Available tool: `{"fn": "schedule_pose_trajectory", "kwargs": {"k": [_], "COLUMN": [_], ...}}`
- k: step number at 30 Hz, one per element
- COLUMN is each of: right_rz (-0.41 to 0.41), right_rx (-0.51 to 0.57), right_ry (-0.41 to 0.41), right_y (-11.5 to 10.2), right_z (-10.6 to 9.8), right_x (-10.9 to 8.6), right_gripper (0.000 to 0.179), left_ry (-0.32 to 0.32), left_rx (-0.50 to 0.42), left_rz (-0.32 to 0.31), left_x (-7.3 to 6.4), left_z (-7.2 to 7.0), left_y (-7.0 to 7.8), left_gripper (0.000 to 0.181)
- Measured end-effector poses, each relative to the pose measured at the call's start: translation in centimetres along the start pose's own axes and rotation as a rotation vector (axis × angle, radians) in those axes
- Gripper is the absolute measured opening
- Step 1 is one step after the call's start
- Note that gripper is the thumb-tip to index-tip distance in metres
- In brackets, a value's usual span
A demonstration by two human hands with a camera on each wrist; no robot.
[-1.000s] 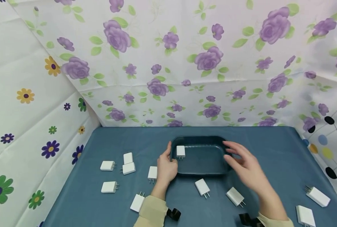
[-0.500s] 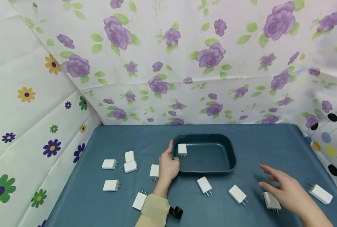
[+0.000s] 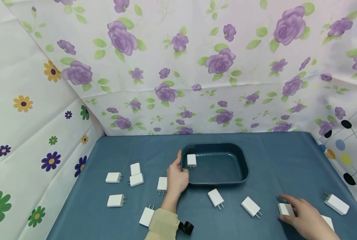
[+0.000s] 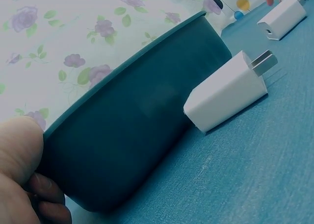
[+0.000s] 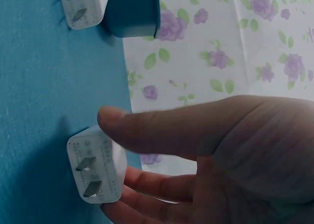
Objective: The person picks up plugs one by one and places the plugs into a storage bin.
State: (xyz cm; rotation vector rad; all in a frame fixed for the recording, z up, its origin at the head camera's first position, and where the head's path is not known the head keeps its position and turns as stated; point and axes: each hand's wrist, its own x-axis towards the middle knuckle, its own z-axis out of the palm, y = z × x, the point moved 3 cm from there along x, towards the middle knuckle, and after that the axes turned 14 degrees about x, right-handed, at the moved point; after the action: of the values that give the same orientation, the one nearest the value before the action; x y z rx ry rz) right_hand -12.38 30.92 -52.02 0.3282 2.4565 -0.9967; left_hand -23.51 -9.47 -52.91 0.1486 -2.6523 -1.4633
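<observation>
My left hand (image 3: pixel 177 180) grips the left end of a dark teal tray (image 3: pixel 217 183), with the thumb at its rim in the left wrist view. Inside that tray, at the left, lies a white plug-in charger (image 3: pixel 192 160). Over at the right, my right hand (image 3: pixel 307 216) pinches another white charger (image 5: pixel 95 167) between thumb and fingers. The right wrist view shows its two metal prongs facing the camera. Whether it still touches the table cannot be told. One more charger (image 3: pixel 328 221) is partly hidden behind the right hand.
Several white chargers lie on the blue table to the left, such as one charger (image 3: pixel 115 200). Two more, a charger (image 3: pixel 216 198) and a charger (image 3: pixel 251 206), lie in front of the tray. Another charger (image 3: pixel 336 204) lies far right. Flowered cloth (image 3: pixel 166 66) hangs behind.
My right hand has left the tray's right end, moved right and down, and taken hold of a charger. The left hand stays at the tray's left end.
</observation>
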Motion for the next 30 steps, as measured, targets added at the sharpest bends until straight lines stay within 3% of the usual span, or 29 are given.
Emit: {"fn": "schedule_pose_trajectory", "kwargs": {"k": [7, 10, 14, 21, 25, 30], "right_rz": [0.061, 0.046, 0.022, 0.060, 0.011, -0.139], "right_rx": [-0.006, -0.019, -0.014, 0.055, 0.138, 0.256], "right_ry": [-0.003, 0.006, 0.023, 0.076, 0.155, 0.271], "right_y": [0.8, 1.0, 1.1, 1.0, -1.4, -7.5], "right_z": [0.2, 0.1, 0.2, 0.1, -0.6, -1.2], "right_x": [0.3, 0.1, 0.0, -0.1, -0.5, -1.2], "right_gripper": [0.080, 0.077, 0.069, 0.067, 0.071, 0.067], "left_ry": [0.030, 0.041, 0.040, 0.032, 0.024, 0.023], "left_rx": [0.017, 0.027, 0.031, 0.037, 0.037, 0.040], "left_rz": [0.028, 0.046, 0.041, 0.027, 0.020, 0.024], "left_x": [0.1, 0.2, 0.1, -0.1, -0.1, 0.1], "left_z": [0.0, 0.0, 0.0, -0.1, -0.1, -0.1], "left_y": [0.0, 0.1, 0.1, -0.1, -0.1, -0.1], "left_gripper": [0.083, 0.083, 0.084, 0.083, 0.082, 0.081]}}
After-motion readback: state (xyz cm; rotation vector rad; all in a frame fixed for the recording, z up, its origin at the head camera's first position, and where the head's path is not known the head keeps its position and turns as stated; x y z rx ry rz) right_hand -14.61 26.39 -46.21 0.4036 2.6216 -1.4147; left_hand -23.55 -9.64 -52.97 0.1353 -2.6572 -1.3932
